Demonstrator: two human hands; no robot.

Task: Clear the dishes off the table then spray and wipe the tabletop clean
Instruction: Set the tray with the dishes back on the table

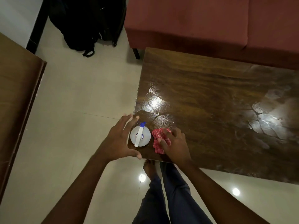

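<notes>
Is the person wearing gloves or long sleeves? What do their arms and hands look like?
No gloves and no sleeves in view. The left hand and right hand are bare, and so are the left forearm and right forearm as far as the picture shows. I see no watch, ring or bracelet. Lower down are dark blue trousers and a bare foot.

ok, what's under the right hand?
A crumpled red cloth on the tabletop; the right hand holds it. The side nearest the spray bottle shows; the part beneath the palm is covered, so its full extent cannot be seen.
</notes>
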